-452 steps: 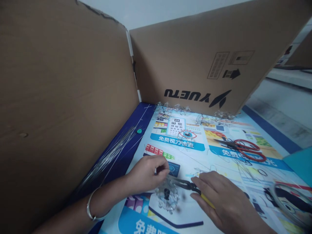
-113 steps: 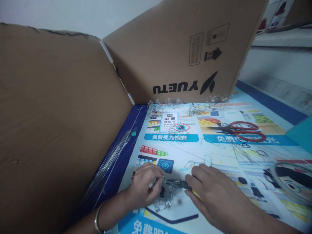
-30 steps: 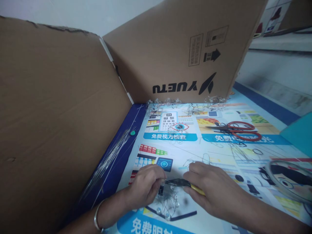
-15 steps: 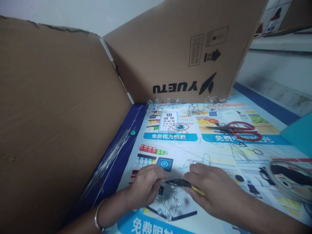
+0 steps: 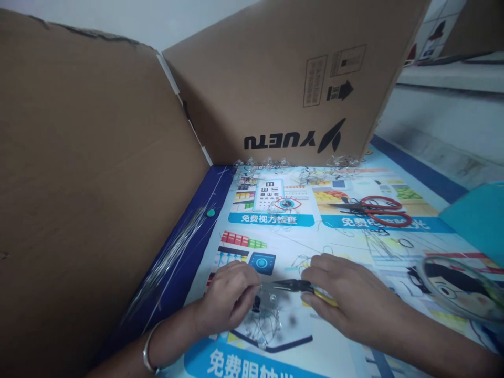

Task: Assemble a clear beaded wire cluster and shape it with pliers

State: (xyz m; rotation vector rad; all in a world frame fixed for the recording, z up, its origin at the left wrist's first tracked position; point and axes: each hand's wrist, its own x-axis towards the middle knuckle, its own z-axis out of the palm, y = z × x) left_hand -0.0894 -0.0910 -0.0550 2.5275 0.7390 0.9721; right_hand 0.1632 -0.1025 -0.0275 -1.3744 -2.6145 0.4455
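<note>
My right hand (image 5: 338, 289) is closed around pliers (image 5: 293, 285) with dark jaws and yellow handles, their tips pointing left. Facing it, my left hand (image 5: 232, 294), with a silver bangle at the wrist, pinches the end of a thin wire piece (image 5: 268, 323) strung with clear beads. The beaded wire dangles below the fingers, over the printed sheet. The plier tips are close by the left fingertips; whether they grip the wire is too fine to tell.
Scissors with red handles (image 5: 388, 210) lie at the right. Loose wires (image 5: 177, 252) run along the left edge. Cardboard panels (image 5: 275, 94) stand at the back and left, beaded wire pieces (image 5: 268, 165) at their foot. A clear round container (image 5: 464, 257) is at right.
The plier jaws have drawn slightly away from my left fingertips, and the right hand sits a little further right. The beaded wire has swung left. The whole view has shifted slightly.
</note>
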